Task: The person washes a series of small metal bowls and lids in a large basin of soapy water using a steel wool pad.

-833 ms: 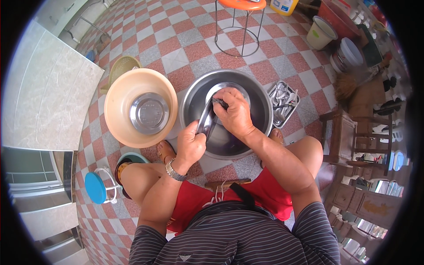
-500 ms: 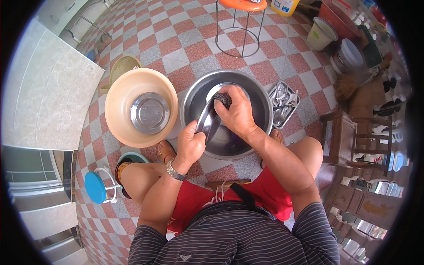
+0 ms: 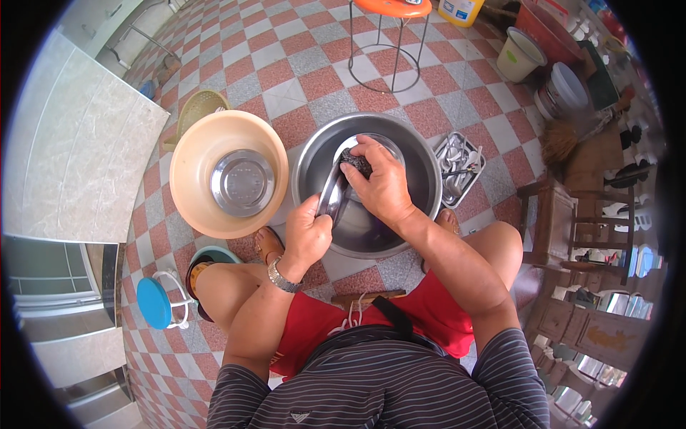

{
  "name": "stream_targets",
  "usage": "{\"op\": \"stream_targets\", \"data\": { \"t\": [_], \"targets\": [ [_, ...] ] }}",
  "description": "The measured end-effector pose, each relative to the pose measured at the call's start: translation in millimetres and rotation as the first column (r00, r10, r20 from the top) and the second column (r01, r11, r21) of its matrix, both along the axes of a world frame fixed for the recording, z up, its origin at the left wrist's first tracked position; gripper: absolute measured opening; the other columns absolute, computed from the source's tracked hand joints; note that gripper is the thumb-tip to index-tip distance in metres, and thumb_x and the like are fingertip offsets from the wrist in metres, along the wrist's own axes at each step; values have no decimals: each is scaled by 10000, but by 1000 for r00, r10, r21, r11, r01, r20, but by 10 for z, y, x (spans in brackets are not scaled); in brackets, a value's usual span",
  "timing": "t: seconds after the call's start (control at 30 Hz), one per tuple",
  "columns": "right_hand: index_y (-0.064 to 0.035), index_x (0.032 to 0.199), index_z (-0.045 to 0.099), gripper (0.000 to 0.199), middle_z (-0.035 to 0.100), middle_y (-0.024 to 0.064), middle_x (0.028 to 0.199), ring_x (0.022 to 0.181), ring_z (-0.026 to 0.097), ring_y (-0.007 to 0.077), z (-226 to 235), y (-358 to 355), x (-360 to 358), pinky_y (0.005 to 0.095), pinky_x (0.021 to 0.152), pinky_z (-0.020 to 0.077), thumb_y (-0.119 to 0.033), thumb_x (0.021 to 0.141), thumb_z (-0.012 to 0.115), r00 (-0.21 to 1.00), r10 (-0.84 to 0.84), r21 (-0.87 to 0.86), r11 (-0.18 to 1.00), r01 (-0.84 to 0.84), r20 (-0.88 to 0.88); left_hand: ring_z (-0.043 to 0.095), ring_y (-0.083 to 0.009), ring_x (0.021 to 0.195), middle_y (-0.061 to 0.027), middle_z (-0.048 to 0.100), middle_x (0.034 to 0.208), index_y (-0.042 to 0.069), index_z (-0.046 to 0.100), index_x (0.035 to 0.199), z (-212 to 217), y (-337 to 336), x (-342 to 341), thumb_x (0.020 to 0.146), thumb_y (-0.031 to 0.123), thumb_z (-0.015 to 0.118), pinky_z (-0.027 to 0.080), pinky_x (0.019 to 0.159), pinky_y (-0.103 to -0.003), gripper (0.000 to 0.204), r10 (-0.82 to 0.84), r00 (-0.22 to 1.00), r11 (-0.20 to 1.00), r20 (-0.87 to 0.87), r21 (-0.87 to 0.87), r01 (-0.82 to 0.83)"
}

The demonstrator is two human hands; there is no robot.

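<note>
Two hands are seen over one large steel basin [image 3: 421, 179] set on the red-and-grey checkered floor [image 3: 300, 64]. One steel dish [image 3: 333, 193] is held tilted inside the basin: the left hand [image 3: 307, 232] is closed around its near rim, and the right hand [image 3: 382, 182] is curled shut on one dark scouring pad [image 3: 356, 164], which is pressed against the dish's upper edge. One cream plastic bowl [image 3: 193, 171] is placed just beside the basin on the left, with one small steel bowl [image 3: 243, 182] lying in it. One metal tray [image 3: 479, 168] of cutlery is set against the basin's right side; its pieces are too small to be counted. One orange-topped stool [image 3: 391, 8] is stood beyond the basin, cut off at the top edge, and one blue-topped stool [image 3: 153, 302] is seen by the left knee. Two pale buckets [image 3: 520, 56] are found at the upper right. The lower part of the dish is hidden by the left hand, and the basin's contents cannot be made out under the arms.
</note>
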State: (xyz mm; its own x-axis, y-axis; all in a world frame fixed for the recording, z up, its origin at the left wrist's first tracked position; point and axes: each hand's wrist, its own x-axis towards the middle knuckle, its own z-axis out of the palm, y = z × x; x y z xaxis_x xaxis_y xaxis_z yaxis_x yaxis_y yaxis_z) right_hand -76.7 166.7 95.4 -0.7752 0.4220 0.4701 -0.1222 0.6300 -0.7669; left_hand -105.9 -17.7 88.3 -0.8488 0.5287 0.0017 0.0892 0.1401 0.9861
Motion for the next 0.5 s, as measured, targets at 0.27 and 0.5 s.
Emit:
{"op": "stream_targets", "data": {
  "t": [0.27, 0.5],
  "targets": [
    [5, 1053, 719, 244, 643, 215, 1269, 966, 704, 359, -19, 37, -14, 388, 841, 568, -135, 856, 758, 998, 54, -32, 998, -53, 19, 513, -93, 586, -36, 571, 679, -10, 663, 1109, 41, 38, 41, 821, -20, 458, 447, 558, -288, 354, -39, 997, 998, -67, -45, 36],
    [7, 1059, 728, 231, 643, 212, 1257, 1072, 668, 359, -57, -21, -30, 384, 903, 549, -121, 867, 737, 996, 75, -150, 986, -67, 52, 531, -102, 601, -57, 579, 681, -14, 662, 1110, 50, 35, 60, 820, -15, 465, 464, 577, -297, 351, -23, 997, 996, -79, -82, 17]
  ]
}}
